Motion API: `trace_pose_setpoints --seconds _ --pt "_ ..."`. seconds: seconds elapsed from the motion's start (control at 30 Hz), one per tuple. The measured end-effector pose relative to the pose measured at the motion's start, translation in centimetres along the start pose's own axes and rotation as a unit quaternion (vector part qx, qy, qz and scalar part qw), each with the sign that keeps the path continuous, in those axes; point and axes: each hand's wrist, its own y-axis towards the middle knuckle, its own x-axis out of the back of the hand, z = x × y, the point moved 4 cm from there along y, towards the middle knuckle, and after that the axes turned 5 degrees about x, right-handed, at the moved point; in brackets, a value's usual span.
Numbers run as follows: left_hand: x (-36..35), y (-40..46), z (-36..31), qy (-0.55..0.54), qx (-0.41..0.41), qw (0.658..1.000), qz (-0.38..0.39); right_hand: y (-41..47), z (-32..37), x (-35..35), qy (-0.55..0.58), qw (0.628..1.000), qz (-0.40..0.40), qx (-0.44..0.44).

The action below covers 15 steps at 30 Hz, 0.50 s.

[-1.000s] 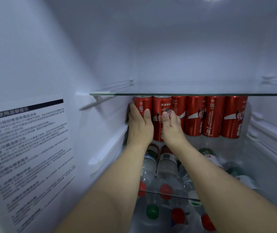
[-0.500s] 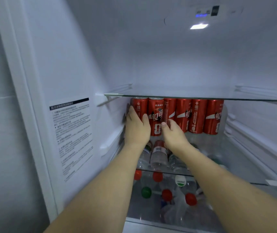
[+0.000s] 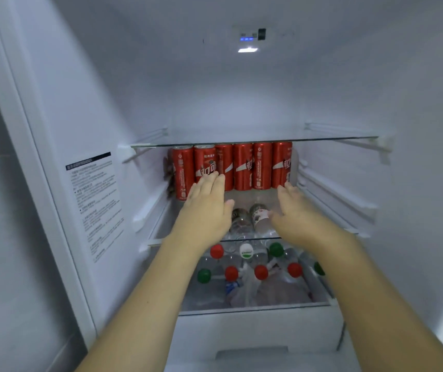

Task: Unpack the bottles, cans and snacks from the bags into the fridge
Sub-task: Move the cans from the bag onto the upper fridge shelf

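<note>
Several red cola cans stand upright in a row at the back of the middle glass shelf, under the upper glass shelf. My left hand hovers flat in front of the left cans, fingers spread, holding nothing. Over at the right end of the row, my right hand is open and empty too. Between my hands, clear water bottles lie on the middle shelf. Below it, several more bottles with red and green caps fill the lower compartment.
The white fridge side wall at the left carries a printed label. A white drawer front sits below the bottles. Shelf rails line the right wall. A control panel and lamp are on the ceiling.
Both hands have let go of the left cans and drawn back, and the right hand swung to the right end of the row. The view has pulled back from the shelf.
</note>
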Motion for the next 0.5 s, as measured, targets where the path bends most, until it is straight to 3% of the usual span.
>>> trace_pose_setpoints --seconds 0.5 --pt "-0.5 -2.9 -7.6 -0.004 -0.171 0.983 0.064 -10.0 0.1 5.2 -0.070 0.993 -0.031 -0.085"
